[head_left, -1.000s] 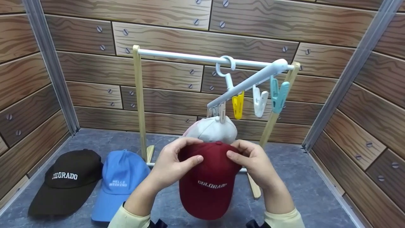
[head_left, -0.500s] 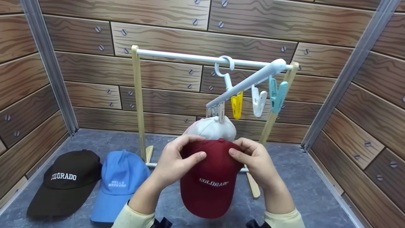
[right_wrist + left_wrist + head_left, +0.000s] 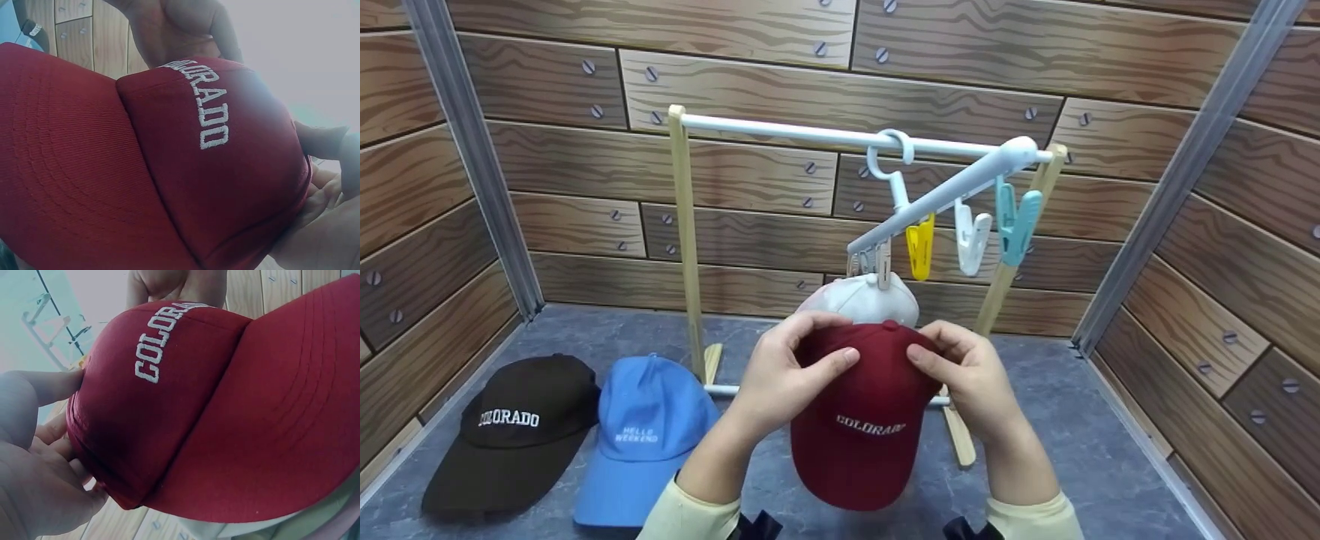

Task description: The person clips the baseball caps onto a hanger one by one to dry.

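A black cap (image 3: 514,431) lies at the lower left of the frame on the grey floor (image 3: 1072,420), with a blue cap (image 3: 649,427) just beside it. At the centre stands a wooden rack (image 3: 684,240) with a white rail (image 3: 802,135). A white hanger (image 3: 945,195) hangs there, carrying yellow (image 3: 920,246), white (image 3: 971,238) and teal (image 3: 1016,217) clips. One white cap (image 3: 861,298) hangs from it.

Matt woven cloth red cap (image 3: 859,427), smooth glossy, probably plastic clip hanger (image 3: 952,191), wood-grain wall panels (image 3: 780,195)

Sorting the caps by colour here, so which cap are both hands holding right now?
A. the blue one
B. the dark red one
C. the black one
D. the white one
B: the left hand and right hand both grip the dark red cap.
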`<action>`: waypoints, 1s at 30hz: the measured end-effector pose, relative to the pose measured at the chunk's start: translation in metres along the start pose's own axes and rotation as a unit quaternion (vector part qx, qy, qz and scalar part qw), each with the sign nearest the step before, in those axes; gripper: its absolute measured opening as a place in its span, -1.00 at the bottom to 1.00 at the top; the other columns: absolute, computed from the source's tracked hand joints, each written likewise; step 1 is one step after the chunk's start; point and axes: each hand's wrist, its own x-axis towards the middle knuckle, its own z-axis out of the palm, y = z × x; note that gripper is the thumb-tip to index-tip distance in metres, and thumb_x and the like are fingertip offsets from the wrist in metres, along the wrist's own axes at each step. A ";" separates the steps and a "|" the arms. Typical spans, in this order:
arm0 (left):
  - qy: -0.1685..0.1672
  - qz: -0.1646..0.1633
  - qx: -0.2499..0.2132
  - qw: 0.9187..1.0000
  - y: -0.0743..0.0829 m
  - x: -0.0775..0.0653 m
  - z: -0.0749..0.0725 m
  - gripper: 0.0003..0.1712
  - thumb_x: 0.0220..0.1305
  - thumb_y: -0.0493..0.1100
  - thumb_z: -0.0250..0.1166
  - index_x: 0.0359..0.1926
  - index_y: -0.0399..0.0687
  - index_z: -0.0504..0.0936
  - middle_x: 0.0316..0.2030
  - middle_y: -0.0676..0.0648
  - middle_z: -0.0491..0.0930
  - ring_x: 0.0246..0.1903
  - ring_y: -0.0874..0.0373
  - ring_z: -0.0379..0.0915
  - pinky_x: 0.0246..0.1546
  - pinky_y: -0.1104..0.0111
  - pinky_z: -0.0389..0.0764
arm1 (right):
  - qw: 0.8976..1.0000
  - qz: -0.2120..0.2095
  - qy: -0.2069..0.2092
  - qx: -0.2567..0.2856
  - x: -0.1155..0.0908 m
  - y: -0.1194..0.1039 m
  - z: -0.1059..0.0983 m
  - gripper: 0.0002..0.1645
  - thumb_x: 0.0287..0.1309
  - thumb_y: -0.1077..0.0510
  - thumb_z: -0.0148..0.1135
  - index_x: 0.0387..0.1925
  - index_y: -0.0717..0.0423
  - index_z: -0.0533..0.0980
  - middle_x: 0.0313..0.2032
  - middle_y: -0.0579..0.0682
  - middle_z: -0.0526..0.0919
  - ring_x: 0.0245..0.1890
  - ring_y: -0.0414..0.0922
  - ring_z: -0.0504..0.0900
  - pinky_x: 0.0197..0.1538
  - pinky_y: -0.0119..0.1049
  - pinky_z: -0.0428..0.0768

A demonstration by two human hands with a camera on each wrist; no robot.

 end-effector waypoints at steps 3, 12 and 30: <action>0.000 -0.004 0.008 1.000 0.002 0.000 0.002 -0.62 0.41 -0.14 0.59 0.17 -0.13 0.80 0.03 -0.03 0.80 0.01 0.07 0.69 0.06 0.24 0.71 | 1.000 -0.003 0.001 -0.006 0.000 -0.001 0.000 -0.81 0.47 0.42 0.29 -0.15 0.61 0.54 -0.36 0.03 0.74 -0.38 -0.15 0.70 -0.27 -0.28 0.71; -0.020 -0.035 0.029 0.999 0.007 0.000 0.005 -0.57 0.42 -0.06 0.58 0.22 -0.11 0.80 0.05 -0.02 0.80 0.05 0.11 0.70 0.10 0.20 0.72 | 1.000 -0.007 0.002 -0.018 -0.001 -0.004 -0.001 -0.83 0.48 0.41 0.30 -0.14 0.57 0.56 -0.38 0.05 0.73 -0.44 -0.14 0.68 -0.36 -0.28 0.69; -0.002 -0.022 -0.046 0.999 0.005 0.000 0.017 -0.74 0.45 -0.24 0.54 0.07 -0.25 0.78 -0.08 -0.09 0.84 -0.08 0.06 0.74 -0.04 0.29 0.74 | 0.997 -0.017 -0.028 -0.071 0.000 0.000 -0.005 -0.87 0.51 0.36 0.32 -0.12 0.45 0.64 -0.34 0.03 0.73 -0.38 -0.16 0.70 -0.29 -0.28 0.72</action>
